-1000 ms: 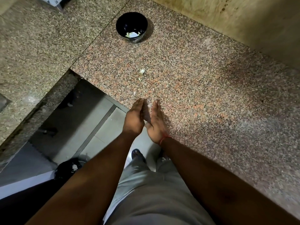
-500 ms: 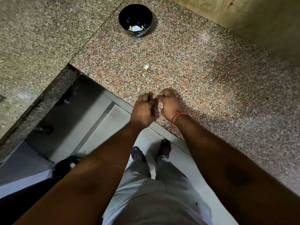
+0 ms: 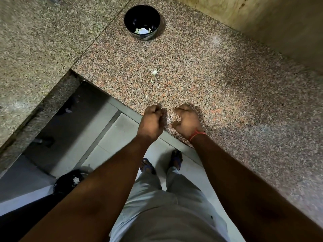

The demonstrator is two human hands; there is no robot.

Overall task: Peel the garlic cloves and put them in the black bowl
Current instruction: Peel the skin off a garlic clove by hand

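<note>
While both fists are curling at the counter (image 3: 227, 88) edge, mid-frame, I cannot tell what the left hand (image 3: 151, 122) or right hand (image 3: 187, 119) is holding; the black bowl (image 3: 142, 21) is sitting top center, a garlic clove (image 3: 154, 72) lying between

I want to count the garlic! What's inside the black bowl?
Inside the black bowl, a few small pale pieces lie at the bottom, probably peeled garlic. They are too small to count, and the bowl's near wall hides part of the bottom.
</note>
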